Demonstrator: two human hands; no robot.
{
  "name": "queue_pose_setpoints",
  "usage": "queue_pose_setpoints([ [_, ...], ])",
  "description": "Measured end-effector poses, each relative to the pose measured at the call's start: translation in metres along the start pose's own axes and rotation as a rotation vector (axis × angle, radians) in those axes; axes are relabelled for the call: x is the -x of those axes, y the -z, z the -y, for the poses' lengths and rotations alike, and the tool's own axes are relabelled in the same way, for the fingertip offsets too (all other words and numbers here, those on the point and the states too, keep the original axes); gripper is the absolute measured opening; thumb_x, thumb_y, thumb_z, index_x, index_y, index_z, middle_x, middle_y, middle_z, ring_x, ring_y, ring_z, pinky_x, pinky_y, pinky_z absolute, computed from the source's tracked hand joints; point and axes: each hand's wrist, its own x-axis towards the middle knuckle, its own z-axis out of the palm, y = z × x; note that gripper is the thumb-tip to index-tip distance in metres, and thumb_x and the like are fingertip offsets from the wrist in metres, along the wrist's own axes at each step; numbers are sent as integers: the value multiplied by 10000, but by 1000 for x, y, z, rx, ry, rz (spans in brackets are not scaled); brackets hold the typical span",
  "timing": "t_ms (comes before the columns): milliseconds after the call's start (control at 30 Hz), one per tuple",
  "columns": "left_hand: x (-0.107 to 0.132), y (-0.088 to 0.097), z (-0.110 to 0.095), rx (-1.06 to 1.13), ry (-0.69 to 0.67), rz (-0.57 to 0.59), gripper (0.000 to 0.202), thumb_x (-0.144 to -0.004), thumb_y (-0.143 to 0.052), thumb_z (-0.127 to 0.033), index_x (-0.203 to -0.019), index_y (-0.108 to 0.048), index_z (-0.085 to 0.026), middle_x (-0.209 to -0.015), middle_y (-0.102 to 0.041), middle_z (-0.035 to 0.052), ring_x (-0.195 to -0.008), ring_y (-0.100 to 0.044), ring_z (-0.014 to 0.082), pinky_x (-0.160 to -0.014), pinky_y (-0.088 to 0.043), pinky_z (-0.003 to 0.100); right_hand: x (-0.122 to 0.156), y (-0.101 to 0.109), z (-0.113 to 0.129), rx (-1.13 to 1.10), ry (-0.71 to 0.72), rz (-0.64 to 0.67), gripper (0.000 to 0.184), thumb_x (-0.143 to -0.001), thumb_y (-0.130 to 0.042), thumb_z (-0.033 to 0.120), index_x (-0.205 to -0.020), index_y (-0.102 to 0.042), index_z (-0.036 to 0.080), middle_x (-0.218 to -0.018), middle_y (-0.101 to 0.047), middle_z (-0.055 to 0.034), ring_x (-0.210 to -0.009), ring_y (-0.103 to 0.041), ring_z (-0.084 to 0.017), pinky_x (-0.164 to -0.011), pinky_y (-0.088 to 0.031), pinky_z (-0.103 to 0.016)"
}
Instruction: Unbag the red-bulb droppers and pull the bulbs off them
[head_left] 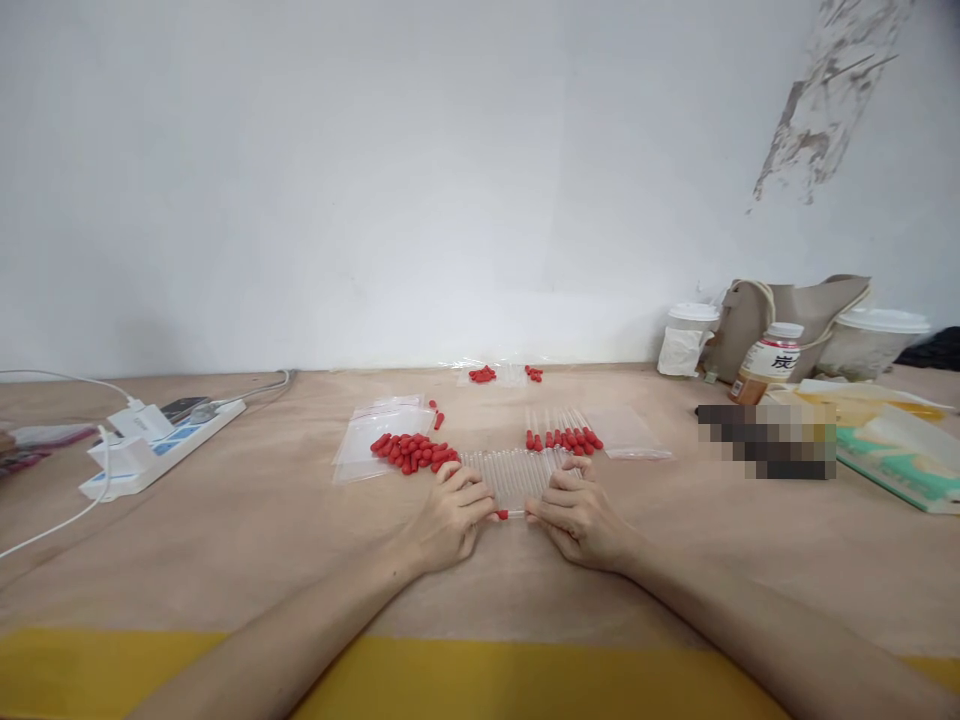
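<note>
Between my hands a thin clear glass dropper tube (517,514) lies sideways, with a red rubber bulb (503,515) at its left end. The fingertips of my left hand (454,515) are closed on the bulb. My right hand (579,512) pinches the tube near its other end. Just beyond the fingers, many bare glass tubes (508,474) lie side by side in a row. A heap of loose red bulbs (407,452) sits past my left hand. Past my right hand are several droppers with red bulbs (564,438) on their near ends.
Clear plastic bags (364,432) lie under and behind the heap, another bag (626,432) on the right. More red bulbs (482,374) lie near the wall. At left is a power strip (169,450) with cables; at right stand a bottle (765,365), cups (686,345) and a grey bag (802,305).
</note>
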Motion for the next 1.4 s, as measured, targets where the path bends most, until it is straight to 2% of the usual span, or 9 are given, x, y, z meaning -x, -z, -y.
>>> queue_pose_setpoints([
  [233,10,1,7,5,9,-6,149,-813,-440,-123,-766,-569,-181,-779,-627,31,-792,-491,175,-717,-352,337,8,5,-7,1,-18,26,195,-833,-437,196,-772,-621,212,-534,-523,24,-633,-429,-118,-805,-256,-343],
  [433,14,13,26,116,196,-249,191,-854,-432,-186,-960,-590,-200,-880,-581,56,-818,-523,153,-736,-434,294,10,15,-33,53,-397,-149,221,-844,-467,304,-798,-669,226,-559,-580,13,-569,-489,-99,-710,-286,-301],
  [600,12,32,62,-3,637,-474,275,-823,-430,-227,-1025,-610,-176,-910,-502,65,-860,-521,171,-765,-448,299,2,2,-42,-19,-549,-195,274,-857,-412,299,-944,-651,199,-619,-614,-16,-579,-538,-129,-626,-357,-277],
  [700,27,40,99,12,944,-458,319,-778,-425,-235,-1026,-615,-172,-874,-523,58,-835,-541,177,-748,-454,298,-2,-4,-41,-31,-532,-194,281,-851,-398,279,-944,-645,183,-664,-639,-31,-590,-555,-138,-610,-392,-274],
  [800,40,40,122,98,1098,-428,375,-732,-474,-291,-1061,-572,-142,-803,-563,42,-694,-557,150,-640,-461,268,-4,-7,-38,20,-510,-200,241,-839,-430,284,-862,-653,195,-677,-658,-21,-590,-572,-130,-685,-383,-291],
  [933,41,36,123,78,1058,-400,391,-688,-535,-370,-1020,-551,-164,-840,-604,34,-657,-548,142,-562,-425,240,-2,-9,-35,103,-448,-195,226,-837,-449,252,-772,-662,212,-599,-643,4,-566,-551,-111,-710,-321,-294],
  [1067,36,33,114,-4,993,-277,239,-694,-530,-388,-829,-590,-201,-842,-626,5,-650,-535,140,-558,-400,235,-3,-9,-30,230,-395,-135,178,-814,-491,226,-802,-668,234,-619,-636,1,-654,-514,-133,-705,-259,-309],
  [1267,41,31,119,-94,1101,-263,254,-682,-540,-418,-801,-606,-204,-819,-643,9,-619,-532,152,-547,-387,244,-7,-7,-21,297,-356,-11,199,-825,-455,209,-861,-650,219,-667,-587,-23,-710,-467,-150,-708,-235,-321],
  [1400,44,30,121,-82,1110,-193,253,-703,-522,-429,-765,-629,-208,-772,-653,8,-631,-551,161,-577,-393,250,-8,-8,-17,324,-344,45,219,-835,-426,203,-911,-631,204,-681,-568,-35,-717,-450,-158,-708,-227,-330],
])
